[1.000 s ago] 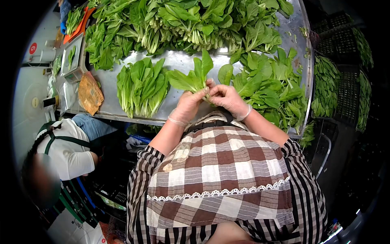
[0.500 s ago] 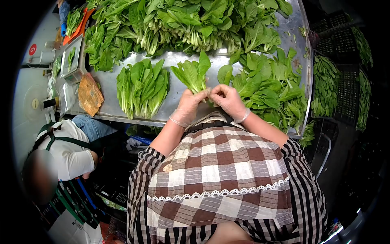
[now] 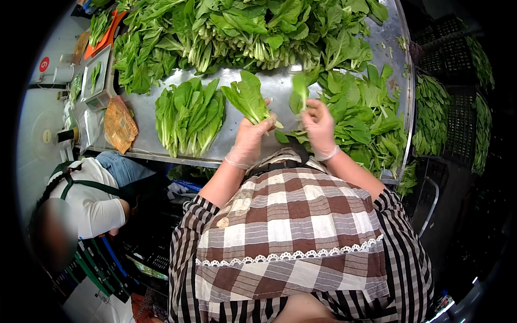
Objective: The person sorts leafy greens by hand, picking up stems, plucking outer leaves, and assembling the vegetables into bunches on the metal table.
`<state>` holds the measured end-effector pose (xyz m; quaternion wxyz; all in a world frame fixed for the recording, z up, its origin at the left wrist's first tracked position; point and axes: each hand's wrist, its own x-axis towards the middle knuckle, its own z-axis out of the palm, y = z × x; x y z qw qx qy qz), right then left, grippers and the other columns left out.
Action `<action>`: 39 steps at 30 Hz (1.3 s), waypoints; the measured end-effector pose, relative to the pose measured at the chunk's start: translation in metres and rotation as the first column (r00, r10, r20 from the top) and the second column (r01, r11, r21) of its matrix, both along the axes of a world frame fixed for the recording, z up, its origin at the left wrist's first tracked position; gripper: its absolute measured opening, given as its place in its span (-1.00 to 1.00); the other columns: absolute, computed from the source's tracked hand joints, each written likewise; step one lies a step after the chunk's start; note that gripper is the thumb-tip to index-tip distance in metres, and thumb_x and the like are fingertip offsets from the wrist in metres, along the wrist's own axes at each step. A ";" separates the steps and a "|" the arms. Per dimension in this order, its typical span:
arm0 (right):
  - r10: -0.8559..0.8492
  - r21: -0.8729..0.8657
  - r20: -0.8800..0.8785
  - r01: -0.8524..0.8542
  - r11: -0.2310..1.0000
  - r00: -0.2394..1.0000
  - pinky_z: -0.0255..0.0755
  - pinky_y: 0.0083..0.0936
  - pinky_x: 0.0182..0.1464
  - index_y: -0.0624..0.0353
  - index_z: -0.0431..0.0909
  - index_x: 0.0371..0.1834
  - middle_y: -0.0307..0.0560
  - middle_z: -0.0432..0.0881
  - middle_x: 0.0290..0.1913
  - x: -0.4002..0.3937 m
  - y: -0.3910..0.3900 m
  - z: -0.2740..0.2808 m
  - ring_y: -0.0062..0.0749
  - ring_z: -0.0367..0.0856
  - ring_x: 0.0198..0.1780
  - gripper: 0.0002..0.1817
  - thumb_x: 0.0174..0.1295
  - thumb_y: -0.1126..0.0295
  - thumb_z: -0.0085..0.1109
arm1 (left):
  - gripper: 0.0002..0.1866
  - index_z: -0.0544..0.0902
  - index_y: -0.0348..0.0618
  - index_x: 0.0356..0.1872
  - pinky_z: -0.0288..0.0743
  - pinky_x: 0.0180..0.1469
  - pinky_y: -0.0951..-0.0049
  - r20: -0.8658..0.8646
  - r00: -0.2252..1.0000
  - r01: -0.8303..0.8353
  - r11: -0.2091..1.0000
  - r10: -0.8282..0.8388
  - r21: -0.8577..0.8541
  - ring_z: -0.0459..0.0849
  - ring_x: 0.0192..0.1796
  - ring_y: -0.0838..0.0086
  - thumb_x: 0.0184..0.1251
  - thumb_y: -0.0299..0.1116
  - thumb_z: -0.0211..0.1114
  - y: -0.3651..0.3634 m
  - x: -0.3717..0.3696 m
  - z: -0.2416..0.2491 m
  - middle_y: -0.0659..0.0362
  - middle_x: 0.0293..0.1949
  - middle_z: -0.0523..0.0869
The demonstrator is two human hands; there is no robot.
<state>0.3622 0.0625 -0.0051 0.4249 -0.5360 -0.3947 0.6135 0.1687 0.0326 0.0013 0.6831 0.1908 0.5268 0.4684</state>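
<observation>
Step in hand looks like parting single leaf from small green. Green (image 3: 243, 96) over worktop (image 3: 145, 110), toward near edge. Left hand (image 3: 250, 137): fingers closed round stem end, leaves tilted toward far left corner. Right hand (image 3: 320, 128): fingertips seem to pinch blurred leaf (image 3: 300, 84) by stalk. Next move seems to call for steady left hold, right pinch loosening. Half second ago hands met at stem end; now apart, upright right-side leaf gone from green.
</observation>
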 end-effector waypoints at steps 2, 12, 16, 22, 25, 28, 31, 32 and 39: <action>-0.083 0.004 0.011 0.083 0.997 0.997 0.48 -0.67 -0.36 0.29 0.39 0.18 -0.14 0.62 -0.30 0.015 -0.005 -0.004 -0.61 0.56 -0.36 -0.63 0.34 0.52 0.19 | -0.47 0.47 -0.21 0.28 0.49 -0.04 0.47 0.017 0.999 -0.028 1.000 0.028 -0.007 0.63 -0.14 0.55 0.29 -0.45 0.38 0.001 0.001 0.005 0.27 -0.13 0.65; 0.212 0.297 0.629 -0.483 0.824 0.748 0.52 -0.45 -0.36 0.16 0.67 -0.19 -0.11 0.68 -0.42 0.030 -0.019 0.030 -0.37 0.66 -0.45 -0.71 0.17 0.19 0.41 | -0.71 0.60 -0.19 0.01 0.49 -0.12 0.52 0.036 0.999 -0.035 0.999 0.034 0.011 0.62 -0.20 0.56 0.30 -0.46 0.38 0.002 0.011 0.001 0.26 -0.17 0.67; 0.429 0.167 0.604 -0.633 0.756 0.672 0.50 -0.53 -0.32 0.21 0.62 -0.14 -0.13 0.69 -0.35 -0.016 -0.002 0.030 -0.44 0.63 -0.42 -0.74 0.22 0.29 0.37 | -0.72 0.61 -0.21 0.01 0.47 -0.20 0.55 0.008 0.999 -0.039 0.999 0.039 -0.033 0.63 -0.22 0.55 0.32 -0.42 0.36 0.001 0.018 0.012 0.25 -0.20 0.68; 0.572 -0.118 -0.275 -0.617 0.778 0.773 0.47 -0.66 -0.29 0.26 0.57 -0.14 -0.23 0.65 -0.36 -0.028 0.006 0.013 -0.59 0.58 -0.38 -0.78 0.41 0.29 0.20 | -0.52 0.51 -0.22 0.22 0.53 0.03 0.40 0.220 0.974 -0.056 0.998 0.053 0.011 0.61 -0.02 0.44 0.37 -0.20 0.34 -0.002 0.003 0.009 0.15 0.00 0.65; 0.513 -0.217 -0.476 -0.661 0.719 0.714 0.46 -0.72 -0.27 0.23 0.59 -0.11 -0.22 0.66 -0.37 -0.020 0.008 0.010 -0.64 0.55 -0.41 -0.72 0.46 0.20 0.14 | -0.35 0.35 -0.16 0.37 0.48 0.20 0.25 0.474 0.877 -0.110 0.993 0.080 0.035 0.53 0.16 0.32 0.42 0.01 0.27 0.003 0.002 0.016 0.12 0.12 0.60; 0.457 -0.235 -0.562 -0.663 0.711 0.689 0.45 -0.72 -0.28 0.22 0.60 -0.12 -0.21 0.66 -0.37 -0.014 0.009 0.009 -0.64 0.55 -0.41 -0.66 0.49 0.12 0.08 | -0.39 0.37 -0.15 0.35 0.42 0.24 0.23 0.536 0.841 -0.098 0.995 0.069 0.026 0.54 0.13 0.32 0.45 0.01 0.23 0.010 -0.004 0.016 0.15 -0.01 0.61; 0.463 -0.262 -0.363 -0.565 0.782 0.809 0.45 -0.68 -0.28 0.24 0.61 -0.11 -0.22 0.65 -0.37 -0.015 0.007 0.008 -0.63 0.53 -0.42 -0.56 0.49 0.01 0.03 | -0.45 0.38 -0.16 0.33 0.40 0.21 0.25 0.506 0.857 -0.124 0.992 0.099 0.017 0.55 0.03 0.38 0.51 -0.02 0.17 0.014 -0.003 0.017 0.18 -0.13 0.59; 0.455 -0.242 -0.265 -0.515 0.822 0.850 0.45 -0.67 -0.28 0.24 0.61 -0.11 -0.21 0.65 -0.38 -0.016 0.005 0.005 -0.62 0.53 -0.43 -0.54 0.49 0.00 0.03 | -0.46 0.39 -0.17 0.33 0.40 0.19 0.26 0.499 0.861 -0.130 0.991 0.093 0.039 0.55 0.01 0.39 0.52 -0.03 0.16 0.016 -0.003 0.015 0.19 -0.13 0.59; 0.286 0.268 0.391 -0.406 0.874 0.875 0.48 -0.50 -0.30 0.26 0.66 -0.26 -0.12 0.62 -0.41 -0.021 0.007 0.024 -0.44 0.59 -0.38 -0.80 0.22 0.33 0.38 | -0.47 0.39 -0.25 0.32 0.44 0.08 0.39 0.254 0.953 -0.198 0.975 0.167 0.100 0.57 -0.09 0.47 0.50 -0.14 0.23 0.015 0.005 0.004 0.20 -0.17 0.61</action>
